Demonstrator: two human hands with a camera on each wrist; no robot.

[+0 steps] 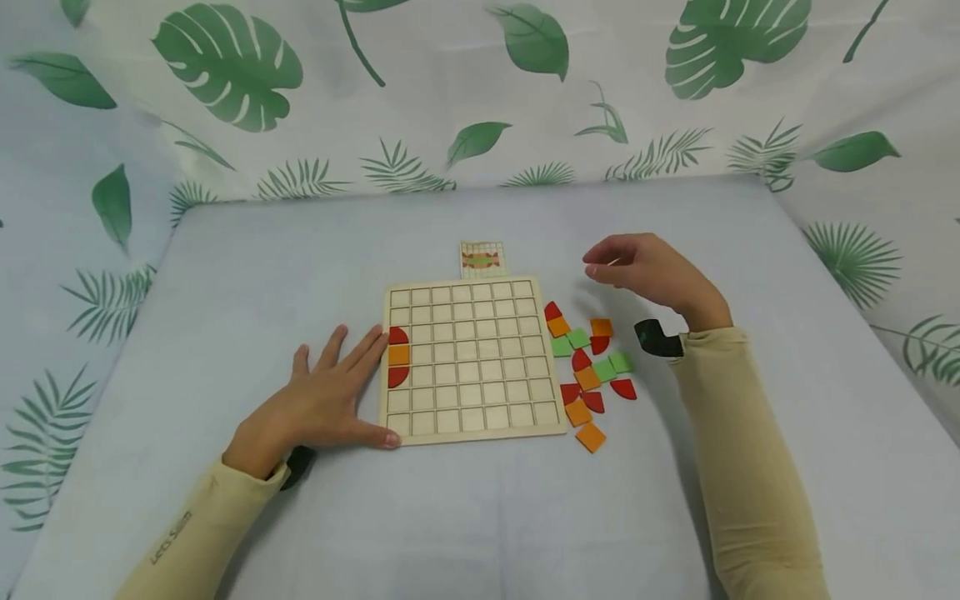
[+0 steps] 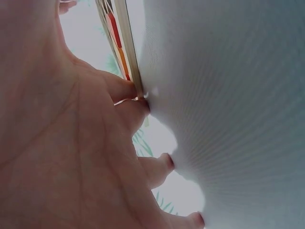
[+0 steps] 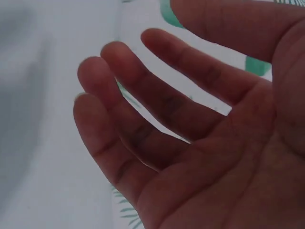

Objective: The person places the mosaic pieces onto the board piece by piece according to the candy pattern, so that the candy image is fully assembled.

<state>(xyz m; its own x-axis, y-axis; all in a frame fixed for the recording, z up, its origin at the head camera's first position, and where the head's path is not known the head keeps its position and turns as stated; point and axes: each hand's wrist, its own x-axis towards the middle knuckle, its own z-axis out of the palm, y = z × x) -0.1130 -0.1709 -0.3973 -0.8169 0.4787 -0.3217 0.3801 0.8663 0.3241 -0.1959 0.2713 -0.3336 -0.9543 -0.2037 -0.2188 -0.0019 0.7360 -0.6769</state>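
Observation:
A square wooden grid board lies flat in the middle of the table. In its left column an orange square tile sits between two red quarter-round tiles. My left hand is spread at the board's left side, index fingertip at the edge and thumb at the near corner. The left wrist view shows the fingertips against the board's side. Raised over the table, right of the small pattern card, my right hand has loosely bent fingers. Its palm holds nothing in the right wrist view.
Right of the board lie loose tiles in a scattered group: green squares, orange squares and red quarter-rounds. The card touches the board's far edge. A leaf-printed cloth hangs behind the pale table.

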